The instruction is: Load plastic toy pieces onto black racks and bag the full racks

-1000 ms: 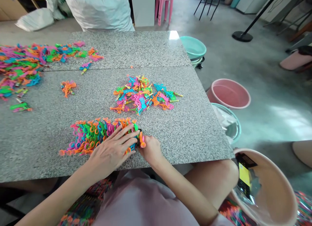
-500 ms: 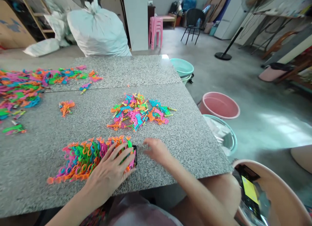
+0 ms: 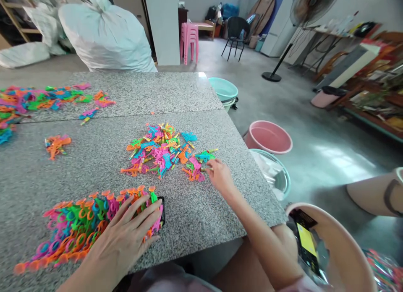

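Observation:
My left hand (image 3: 134,229) lies flat with fingers apart over the right end of a packed row of small plastic toy guns (image 3: 78,225) in pink, green, orange and blue. Orange suction-cup tips stick out along both long edges of this row. Part of a black tray edge (image 3: 163,210) shows beyond my fingertips. Farther right, my right hand (image 3: 220,176) pinches the thin end of a toy gun (image 3: 195,168) at the near right side of a loose pile (image 3: 160,147). The palm hides my right fingertips in part.
A larger heap of toy guns (image 3: 37,99) lies at the far left of the speckled stone table (image 3: 189,216). A small cluster (image 3: 57,146) sits nearer. Off the right edge stand a pink basin (image 3: 270,136) and a tan tub (image 3: 343,237). A white sack (image 3: 107,36) rises behind.
My right hand has moved forward and right to the loose pile and closed on a toy gun there. My left hand stays on the row. The view has turned right.

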### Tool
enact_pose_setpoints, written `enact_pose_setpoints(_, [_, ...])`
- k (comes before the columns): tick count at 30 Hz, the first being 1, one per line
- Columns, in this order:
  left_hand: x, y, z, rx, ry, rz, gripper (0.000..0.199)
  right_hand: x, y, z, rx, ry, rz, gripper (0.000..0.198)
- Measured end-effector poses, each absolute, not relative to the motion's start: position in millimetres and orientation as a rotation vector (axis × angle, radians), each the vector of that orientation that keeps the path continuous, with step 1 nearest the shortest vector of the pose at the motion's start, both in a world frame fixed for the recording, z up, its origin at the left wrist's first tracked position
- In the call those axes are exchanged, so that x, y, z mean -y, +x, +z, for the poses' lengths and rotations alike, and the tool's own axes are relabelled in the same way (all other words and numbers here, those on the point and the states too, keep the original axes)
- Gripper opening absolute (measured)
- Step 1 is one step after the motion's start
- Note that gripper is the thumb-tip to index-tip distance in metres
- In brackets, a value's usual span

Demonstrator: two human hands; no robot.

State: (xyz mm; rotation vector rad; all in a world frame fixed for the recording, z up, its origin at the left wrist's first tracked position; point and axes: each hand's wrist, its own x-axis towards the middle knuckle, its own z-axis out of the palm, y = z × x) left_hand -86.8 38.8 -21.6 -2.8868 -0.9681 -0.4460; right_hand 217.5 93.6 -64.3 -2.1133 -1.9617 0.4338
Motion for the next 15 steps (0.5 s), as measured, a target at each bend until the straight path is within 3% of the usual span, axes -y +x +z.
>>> enact_pose_setpoints(6, [-41, -91, -26, 0.891, -2.822, -0.414, 0.039, -168, 261, -55, 2.31, -2.042, 0.149, 0.034])
enact_pose_setpoints(11, [-33, -92, -22, 0.993, -2.865, -0.438, 0.033, -152, 274, -62, 2.274, -1.911, 0.295, 0.028])
enact_pose_setpoints(15, [-29, -90, -7, 1.043, -2.94, -0.387, 0.034, -89, 229, -85, 1.832, -1.517, 0.744, 0.018])
